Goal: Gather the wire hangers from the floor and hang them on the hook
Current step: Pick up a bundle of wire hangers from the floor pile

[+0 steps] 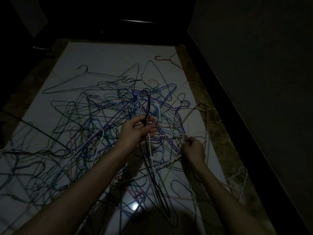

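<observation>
Dimly lit: left hand (138, 131) grips a black hanger (147, 107) & white hanger (150, 150) above the tangled hanger pile (94, 119) on white floor (101, 55); right hand (192, 148) pinches a white wire (169, 135).

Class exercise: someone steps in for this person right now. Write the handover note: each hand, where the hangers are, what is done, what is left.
Left hand: grips a small bunch, a black hanger and white ones, by their necks.
Right hand: pinches a white hanger at its end, drawing it out of the tangle.
Pile of wire hangers: spread and knotted over the white floor; a few strays lie near the right wall.
Done: a few gathered.
Left: nearly the whole pile; the hook is not in view, nothing visibly hung.
</observation>
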A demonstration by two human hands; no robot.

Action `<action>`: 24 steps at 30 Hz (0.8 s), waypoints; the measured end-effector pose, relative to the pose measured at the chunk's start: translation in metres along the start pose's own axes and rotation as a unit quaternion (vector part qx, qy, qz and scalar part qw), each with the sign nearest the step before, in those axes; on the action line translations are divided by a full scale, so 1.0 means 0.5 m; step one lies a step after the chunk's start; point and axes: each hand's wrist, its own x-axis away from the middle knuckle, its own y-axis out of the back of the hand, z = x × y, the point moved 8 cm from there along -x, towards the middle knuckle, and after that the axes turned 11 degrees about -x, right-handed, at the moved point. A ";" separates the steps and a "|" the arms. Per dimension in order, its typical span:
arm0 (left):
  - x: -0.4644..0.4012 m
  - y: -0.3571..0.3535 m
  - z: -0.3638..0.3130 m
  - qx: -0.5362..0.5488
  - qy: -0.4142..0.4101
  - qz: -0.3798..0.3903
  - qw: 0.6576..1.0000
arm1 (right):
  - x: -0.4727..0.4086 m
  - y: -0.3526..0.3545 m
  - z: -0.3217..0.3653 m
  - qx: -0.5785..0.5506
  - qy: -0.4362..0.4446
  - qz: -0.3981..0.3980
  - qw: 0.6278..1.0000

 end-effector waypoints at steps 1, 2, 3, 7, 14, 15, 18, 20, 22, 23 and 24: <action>0.000 0.001 0.000 0.003 0.001 -0.002 1.000 | 0.002 0.004 -0.004 0.008 0.006 -0.009 1.000; 0.000 0.002 0.000 0.007 0.002 -0.003 1.000 | 0.006 0.009 -0.006 0.011 0.004 -0.015 1.000; 0.001 0.003 0.001 0.012 0.003 -0.004 1.000 | 0.007 0.013 -0.010 0.008 0.005 -0.020 1.000; 0.008 0.001 0.004 0.035 0.010 0.000 0.999 | 0.025 0.039 -0.011 -0.028 0.008 -0.029 0.999; 0.027 -0.005 0.001 0.045 0.009 0.012 0.999 | 0.045 0.127 -0.012 -0.078 0.007 -0.026 0.997; 0.029 -0.008 0.002 0.048 0.012 0.015 0.999 | 0.047 0.138 -0.008 -0.091 0.013 -0.029 0.995; 0.034 -0.019 0.000 0.062 0.022 0.026 0.997 | 0.060 0.161 0.021 -0.137 0.037 -0.036 0.989; 0.035 -0.027 -0.003 0.086 0.033 0.037 0.995 | 0.071 0.168 0.046 -0.174 0.045 -0.031 0.983; 0.036 -0.031 -0.007 0.114 0.043 0.047 0.991 | 0.084 0.175 0.081 -0.206 0.062 -0.031 0.976; 0.036 -0.031 -0.010 0.123 0.045 0.049 0.990 | 0.093 0.178 0.102 -0.221 0.074 -0.032 0.972; 0.036 -0.030 -0.014 0.128 0.044 0.051 0.989 | 0.100 0.179 0.121 -0.235 0.082 -0.030 0.968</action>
